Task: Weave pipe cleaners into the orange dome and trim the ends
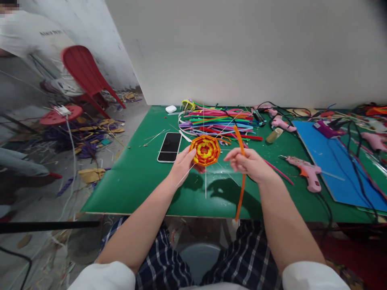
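Observation:
Between thumb and fingers, my left hand (183, 163) grips a woven disc (205, 150) by its left edge. Rings of yellow, red and orange make up the disc, and thin pale spokes stick out around it. My right hand (246, 163), just right of the disc and apart from it, pinches an orange pipe cleaner (241, 197). One end of the pipe cleaner rises above the fingers and the other hangs down toward the table's front edge. Behind the hands lies a pile of colourful pipe cleaners (223, 119).
A phone (169, 147) lies left of the disc on the green table (130, 189). To the right are a pink glue gun (305, 171), a blue board (329, 161) and black cables. A white panel (242, 52) stands behind. At far left, a person sits on a red chair (83, 68).

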Demonstrator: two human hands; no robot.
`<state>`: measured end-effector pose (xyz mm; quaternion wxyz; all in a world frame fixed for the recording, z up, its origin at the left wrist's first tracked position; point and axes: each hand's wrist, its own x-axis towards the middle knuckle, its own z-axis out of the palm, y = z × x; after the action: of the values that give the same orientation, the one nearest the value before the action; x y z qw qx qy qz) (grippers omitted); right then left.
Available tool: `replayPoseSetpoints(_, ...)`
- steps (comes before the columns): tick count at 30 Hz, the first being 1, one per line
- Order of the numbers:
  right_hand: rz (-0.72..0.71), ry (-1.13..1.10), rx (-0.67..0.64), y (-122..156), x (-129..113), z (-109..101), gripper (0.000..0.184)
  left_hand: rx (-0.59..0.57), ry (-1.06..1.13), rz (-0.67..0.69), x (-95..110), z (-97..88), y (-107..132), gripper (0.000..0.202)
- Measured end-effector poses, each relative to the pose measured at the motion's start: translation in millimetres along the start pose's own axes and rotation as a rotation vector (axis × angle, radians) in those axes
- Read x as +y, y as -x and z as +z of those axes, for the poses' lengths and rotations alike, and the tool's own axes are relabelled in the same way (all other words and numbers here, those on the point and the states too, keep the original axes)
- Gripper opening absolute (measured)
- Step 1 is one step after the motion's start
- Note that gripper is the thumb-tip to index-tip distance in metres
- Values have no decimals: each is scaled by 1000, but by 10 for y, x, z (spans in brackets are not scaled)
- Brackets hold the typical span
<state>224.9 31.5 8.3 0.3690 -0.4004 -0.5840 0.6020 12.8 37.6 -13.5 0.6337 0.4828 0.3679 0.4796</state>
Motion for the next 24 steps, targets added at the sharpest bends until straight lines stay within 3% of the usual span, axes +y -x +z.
replayPoseSetpoints(3, -76, -76, 128, 103, -43, -272, 47, -42, 29, -37, 1, -38, -14, 40)
replayPoseSetpoints(7, -199, -87, 414, 223, -124, -516, 30, -118, 72, -104, 12, -38, -12, 35)
replayPoseSetpoints(10, -238, -45, 541, 245, -146, -543, 26, -156, 92, -128, 38, 2, 13, 35)
replayPoseSetpoints(17, -136, 69, 451, 82, -36, -289, 21, -264, 111, -189, 54, 25, 53, 45)
replayPoseSetpoints(21, -50, 277, 398, 48, -31, -198, 22, -375, 90, -296, 63, -18, 61, 40)
replayPoseSetpoints(24, -30, 446, 254, 75, -77, -166, 24, -459, 23, -378, 72, -53, 63, 34)
